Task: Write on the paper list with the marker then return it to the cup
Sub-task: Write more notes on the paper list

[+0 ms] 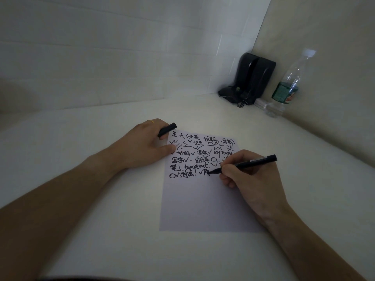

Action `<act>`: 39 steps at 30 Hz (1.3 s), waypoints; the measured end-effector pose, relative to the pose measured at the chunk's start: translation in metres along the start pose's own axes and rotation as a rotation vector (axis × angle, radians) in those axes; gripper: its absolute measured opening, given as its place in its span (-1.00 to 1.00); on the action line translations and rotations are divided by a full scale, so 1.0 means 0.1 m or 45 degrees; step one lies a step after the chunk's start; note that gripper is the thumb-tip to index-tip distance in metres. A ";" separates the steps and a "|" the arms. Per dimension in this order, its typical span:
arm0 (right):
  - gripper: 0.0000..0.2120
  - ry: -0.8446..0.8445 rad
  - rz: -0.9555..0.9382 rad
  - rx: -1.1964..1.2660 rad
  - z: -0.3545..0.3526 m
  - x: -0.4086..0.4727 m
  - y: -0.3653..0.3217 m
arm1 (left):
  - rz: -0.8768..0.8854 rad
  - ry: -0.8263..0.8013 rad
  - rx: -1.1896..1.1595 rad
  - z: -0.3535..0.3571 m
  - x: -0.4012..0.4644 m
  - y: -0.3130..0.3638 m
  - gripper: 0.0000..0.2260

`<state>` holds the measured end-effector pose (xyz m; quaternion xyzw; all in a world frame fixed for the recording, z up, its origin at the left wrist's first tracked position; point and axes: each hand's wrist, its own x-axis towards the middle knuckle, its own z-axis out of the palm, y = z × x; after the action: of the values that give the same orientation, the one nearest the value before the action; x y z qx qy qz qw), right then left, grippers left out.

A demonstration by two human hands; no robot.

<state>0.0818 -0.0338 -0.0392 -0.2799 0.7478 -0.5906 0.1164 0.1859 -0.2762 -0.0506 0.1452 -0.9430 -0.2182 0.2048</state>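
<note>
Matt paper (203, 203); matt black plastic marker (246, 164); glossy clear plastic bottle (290, 82).

The room is dim, with soft light and weak shadows. The paper (205, 201) is brightest. The wide lens bends the edges; the far bottle (289, 82) looks blurred.

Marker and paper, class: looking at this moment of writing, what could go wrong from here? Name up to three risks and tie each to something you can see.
1. The right hand rests on the paper beside fresh black writing, so it may smear ink.
2. The left hand pins only the top-left corner; the sheet may pivot under the marker.
3. That hand also grips the marker cap, and no cup is in view, so the marker's return may stall.
</note>
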 end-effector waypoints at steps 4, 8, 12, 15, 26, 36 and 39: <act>-0.92 0.027 0.000 0.025 0.00 0.00 -0.01 | 0.007 -0.010 0.008 0.00 0.00 -0.01 -0.65; -0.94 0.063 0.010 -0.019 0.00 0.00 0.00 | 0.017 -0.016 0.008 -0.01 0.00 0.00 -0.63; -0.94 0.127 0.006 -0.001 -0.01 0.00 0.01 | 0.016 -0.015 0.006 -0.01 0.00 -0.01 -0.63; -0.95 0.093 0.013 -0.018 -0.01 0.00 0.01 | 0.018 -0.017 0.012 -0.01 0.00 -0.02 -0.63; -0.97 0.164 0.031 -0.046 -0.02 0.02 0.03 | 0.016 -0.019 0.010 -0.01 0.00 -0.01 -0.64; -0.95 0.125 0.026 -0.048 -0.02 0.00 0.02 | 0.022 -0.019 0.009 -0.01 -0.01 -0.01 -0.64; -0.94 0.168 0.028 -0.049 -0.02 0.01 0.02 | 0.014 -0.020 0.011 -0.02 -0.01 0.00 -0.64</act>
<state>0.0792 -0.0320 -0.0406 -0.2345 0.7682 -0.5919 0.0678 0.1873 -0.2766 -0.0492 0.1393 -0.9463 -0.2141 0.1980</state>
